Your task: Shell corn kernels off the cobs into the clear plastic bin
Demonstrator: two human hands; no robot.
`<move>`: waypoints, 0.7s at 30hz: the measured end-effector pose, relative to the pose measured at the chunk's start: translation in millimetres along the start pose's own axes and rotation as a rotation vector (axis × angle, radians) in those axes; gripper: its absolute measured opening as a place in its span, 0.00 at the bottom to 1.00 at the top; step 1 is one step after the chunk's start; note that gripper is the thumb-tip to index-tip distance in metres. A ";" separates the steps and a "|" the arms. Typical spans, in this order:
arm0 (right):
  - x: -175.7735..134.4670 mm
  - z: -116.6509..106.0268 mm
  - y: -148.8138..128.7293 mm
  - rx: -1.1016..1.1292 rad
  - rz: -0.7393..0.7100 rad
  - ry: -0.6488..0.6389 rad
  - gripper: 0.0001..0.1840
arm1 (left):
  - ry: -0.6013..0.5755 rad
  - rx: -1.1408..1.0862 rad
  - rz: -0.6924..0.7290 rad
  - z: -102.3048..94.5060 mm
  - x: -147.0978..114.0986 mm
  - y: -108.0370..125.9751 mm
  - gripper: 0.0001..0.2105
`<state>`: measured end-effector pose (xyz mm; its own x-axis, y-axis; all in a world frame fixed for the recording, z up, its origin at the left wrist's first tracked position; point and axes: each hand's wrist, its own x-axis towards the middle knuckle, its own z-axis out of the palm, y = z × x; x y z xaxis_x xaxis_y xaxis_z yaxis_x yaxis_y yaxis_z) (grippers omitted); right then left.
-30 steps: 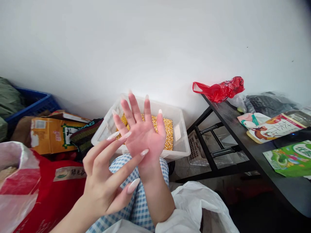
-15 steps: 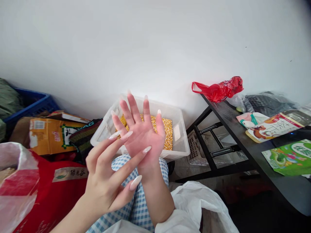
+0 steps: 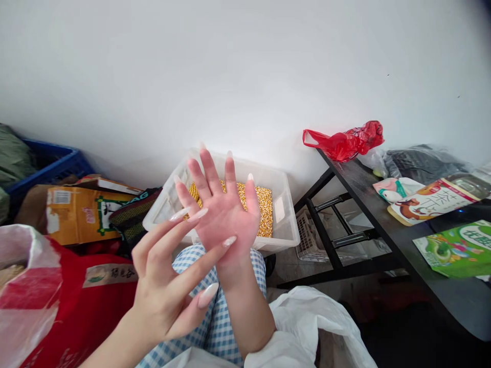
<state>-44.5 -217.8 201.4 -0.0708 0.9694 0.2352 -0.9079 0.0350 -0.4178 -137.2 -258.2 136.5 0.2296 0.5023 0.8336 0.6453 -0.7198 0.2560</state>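
My right hand is raised with its palm toward me, fingers spread and nothing in it. From the lower left comes my left hand, its back showing and its fingers apart. Its index fingertip is at the base of my right palm and seems to touch it. Behind my hands stands a translucent plastic bin. Yellow corn kernels lie in it, partly hidden by my right hand.
At left are a red bag, an orange carton and a blue crate. To the right, a black table holds a red plastic bag, a bottle and a green packet. A white bag sits near my right forearm.
My left hand has shifted slightly left and down, its index fingertip sliding a little across the right palm's base. My right hand is almost unmoved.
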 end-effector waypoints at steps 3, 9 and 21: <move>-0.8 0.8 -0.3 0.004 0.001 -0.003 0.26 | -0.030 0.018 -0.039 0.8 2.6 2.1 0.20; -0.8 -2.8 -0.2 0.038 -0.005 -0.033 0.25 | 0.022 0.125 -0.151 -3.2 9.1 2.2 0.20; -7.4 0.9 0.6 0.068 -0.055 -0.105 0.25 | 0.048 0.046 0.023 -7.4 -10.0 -3.7 0.20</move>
